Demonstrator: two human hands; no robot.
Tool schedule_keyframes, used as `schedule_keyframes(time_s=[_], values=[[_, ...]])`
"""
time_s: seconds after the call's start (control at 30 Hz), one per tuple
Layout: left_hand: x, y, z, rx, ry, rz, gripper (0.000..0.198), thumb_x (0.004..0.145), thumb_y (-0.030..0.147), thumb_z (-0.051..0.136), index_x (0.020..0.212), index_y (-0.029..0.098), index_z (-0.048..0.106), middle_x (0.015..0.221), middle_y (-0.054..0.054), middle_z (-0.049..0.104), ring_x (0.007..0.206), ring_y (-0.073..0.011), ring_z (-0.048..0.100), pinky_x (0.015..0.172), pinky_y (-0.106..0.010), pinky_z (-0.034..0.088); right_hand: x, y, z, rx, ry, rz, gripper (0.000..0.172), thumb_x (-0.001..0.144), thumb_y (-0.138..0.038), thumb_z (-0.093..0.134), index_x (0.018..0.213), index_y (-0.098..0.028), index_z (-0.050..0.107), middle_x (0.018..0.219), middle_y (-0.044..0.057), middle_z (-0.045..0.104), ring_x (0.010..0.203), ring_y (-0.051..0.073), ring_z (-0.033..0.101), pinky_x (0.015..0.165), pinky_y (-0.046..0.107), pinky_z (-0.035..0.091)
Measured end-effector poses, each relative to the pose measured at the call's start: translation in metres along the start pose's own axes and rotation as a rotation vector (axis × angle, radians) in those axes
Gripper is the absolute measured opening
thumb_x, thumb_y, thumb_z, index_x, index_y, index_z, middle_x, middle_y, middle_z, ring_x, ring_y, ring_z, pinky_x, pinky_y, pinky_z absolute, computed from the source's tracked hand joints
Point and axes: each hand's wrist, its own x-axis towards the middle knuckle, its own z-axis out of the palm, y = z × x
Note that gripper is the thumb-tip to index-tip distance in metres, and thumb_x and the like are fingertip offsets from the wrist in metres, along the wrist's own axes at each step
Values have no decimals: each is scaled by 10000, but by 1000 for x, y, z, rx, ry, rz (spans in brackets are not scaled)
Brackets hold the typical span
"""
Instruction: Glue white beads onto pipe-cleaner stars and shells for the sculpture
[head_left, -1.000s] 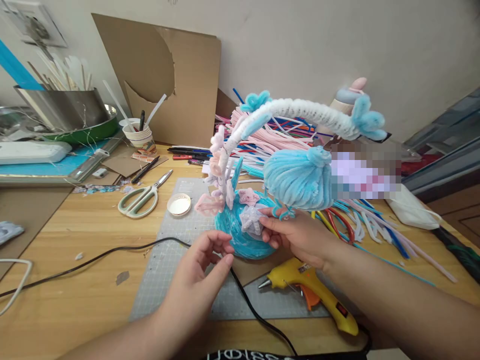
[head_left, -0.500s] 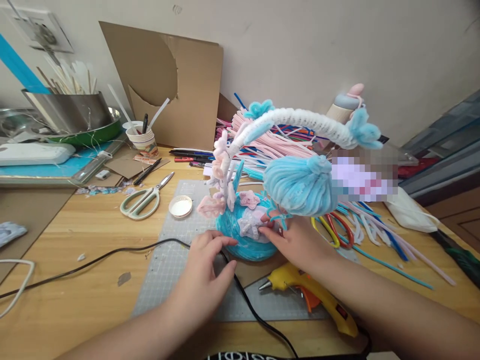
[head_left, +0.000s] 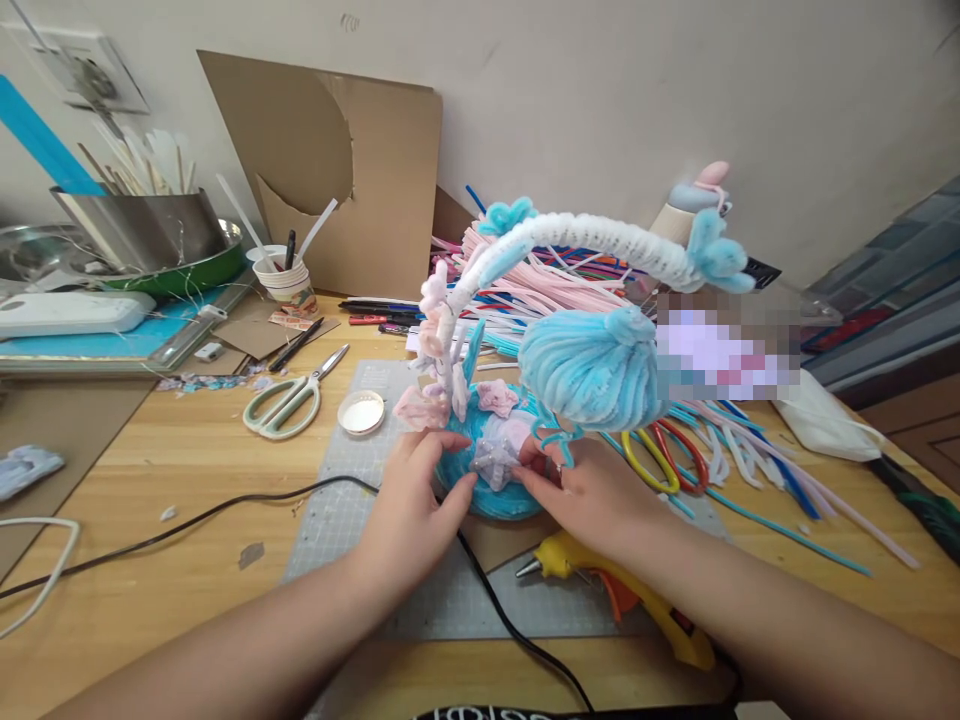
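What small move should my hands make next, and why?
Perhaps press the lilac star gently onto the blue base: the right hand has fingertips at the star's edge, and the left hand, thumb and fingers apart, is close opposite.

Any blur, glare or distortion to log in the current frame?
Head view: soft light without harsh glare; a pixelated patch right of the blue shell; wide-angle stretch toward the edges; pale scissors fairly crisp, fine detail on the lilac star softer.
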Motion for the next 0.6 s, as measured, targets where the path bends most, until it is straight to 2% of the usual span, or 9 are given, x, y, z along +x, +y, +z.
schedule_keyframes(time_s=[0.13, 0.23, 0.4, 0.6], values=[[6, 5, 2, -5, -22, -9, 187, 828, 173, 566, 1014, 187, 582, 956, -63, 647, 910, -217, 597, 793, -405, 498, -3, -1, 3, -89, -56, 43, 111, 807, -243, 608, 704, -231, 649, 555, -7, 624, 527, 172, 567, 525, 293, 357], [6, 7, 6, 2, -31, 4, 177, 833, 165, 560, 1008, 183, 579, 944, -61, 651, 898, -212, 604, 780, -393, 504, -7, -2, 6, -116, -80, 48, 116, 827, -256, 590, 719, -239, 627, 553, -19, 601, 512, 160, 551, 488, 275, 327], [-1, 6, 7, 27, -56, 86, 190, 863, 156, 522, 1045, 193, 565, 1028, -75, 640, 1000, -227, 580, 876, -421, 477, -18, -3, 7, -162, -90, 17, 53, 844, -245, 580, 847, -219, 627, 738, 42, 694, 628, 205, 616, 530, 295, 361], [-12, 2, 3, 156, -121, 207, 320, 910, 141, 432, 1202, 223, 533, 1188, -109, 597, 1064, -248, 571, 906, -451, 484, -28, -8, 3, -198, -90, -29, 135, 862, -216, 556, 973, -198, 633, 950, 102, 720, 822, 274, 658, 686, 376, 437]])
